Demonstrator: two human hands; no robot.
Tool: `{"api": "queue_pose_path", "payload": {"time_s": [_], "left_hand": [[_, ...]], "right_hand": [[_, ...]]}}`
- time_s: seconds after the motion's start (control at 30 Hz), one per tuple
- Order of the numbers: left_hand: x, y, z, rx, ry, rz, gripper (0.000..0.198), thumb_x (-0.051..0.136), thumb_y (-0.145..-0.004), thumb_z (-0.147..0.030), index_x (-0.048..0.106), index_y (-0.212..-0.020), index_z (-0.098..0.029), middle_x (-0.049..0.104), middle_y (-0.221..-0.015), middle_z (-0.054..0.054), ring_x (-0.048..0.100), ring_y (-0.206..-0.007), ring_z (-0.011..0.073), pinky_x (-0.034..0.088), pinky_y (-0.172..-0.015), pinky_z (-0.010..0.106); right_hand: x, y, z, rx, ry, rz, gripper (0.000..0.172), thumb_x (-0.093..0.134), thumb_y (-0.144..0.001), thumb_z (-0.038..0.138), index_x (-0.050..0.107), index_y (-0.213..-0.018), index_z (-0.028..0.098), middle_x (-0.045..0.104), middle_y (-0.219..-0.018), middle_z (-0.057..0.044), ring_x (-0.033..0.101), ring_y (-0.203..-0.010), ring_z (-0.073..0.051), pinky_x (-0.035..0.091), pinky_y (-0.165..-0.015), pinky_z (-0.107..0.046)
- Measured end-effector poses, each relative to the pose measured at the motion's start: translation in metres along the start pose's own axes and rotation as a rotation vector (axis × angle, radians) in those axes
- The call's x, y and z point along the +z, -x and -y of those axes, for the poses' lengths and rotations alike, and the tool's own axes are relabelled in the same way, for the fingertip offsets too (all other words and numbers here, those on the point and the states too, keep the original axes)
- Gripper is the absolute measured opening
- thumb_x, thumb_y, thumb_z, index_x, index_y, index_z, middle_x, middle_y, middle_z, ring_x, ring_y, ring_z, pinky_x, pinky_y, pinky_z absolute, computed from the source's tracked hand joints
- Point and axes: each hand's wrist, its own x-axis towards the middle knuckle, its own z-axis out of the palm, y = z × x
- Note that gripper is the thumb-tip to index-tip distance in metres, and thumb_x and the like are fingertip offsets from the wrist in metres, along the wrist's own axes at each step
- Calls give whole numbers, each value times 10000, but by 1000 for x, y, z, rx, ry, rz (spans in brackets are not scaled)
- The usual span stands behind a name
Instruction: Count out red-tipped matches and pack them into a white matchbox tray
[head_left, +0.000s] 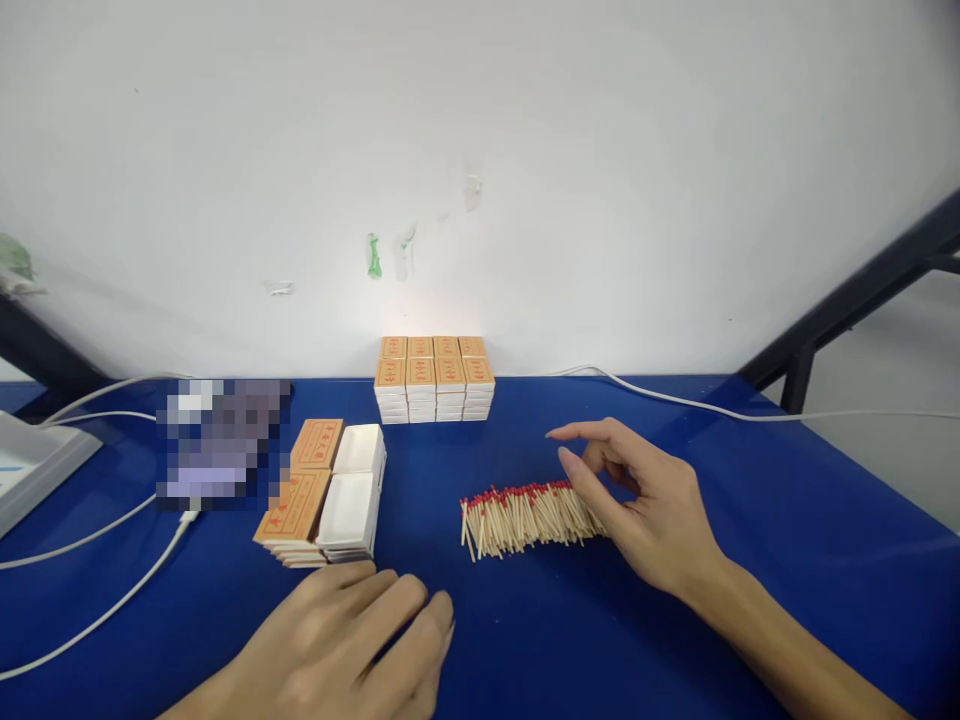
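On the blue table [787, 520], the pile of matches [525, 517] lies just left of the right hand [645, 510], whose spread fingers [581, 478] touch its end; the left hand [352, 640] rests flat, empty.

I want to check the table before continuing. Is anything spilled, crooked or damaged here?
Nothing looks spilled or damaged. The matches lie in one loose row, heads mostly up, beside the right hand. The matchbox stacks stand neatly; the nearer sleeves and trays are only slightly angled.
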Motion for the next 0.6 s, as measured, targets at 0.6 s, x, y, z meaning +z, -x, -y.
{"api": "queue_pose_path", "payload": {"time_s": [0.6], "left_hand": [[0, -4, -7, 7, -27, -3, 206, 598, -941, -27, 754, -1039, -120, 779, -797, 14, 754, -599, 145, 655, -590, 296]], "right_hand": [[2, 0, -4, -17, -6, 10, 146, 630, -1098, 289, 732, -1198, 264, 564, -714, 59, 525, -604, -141, 404, -559, -311]]}}
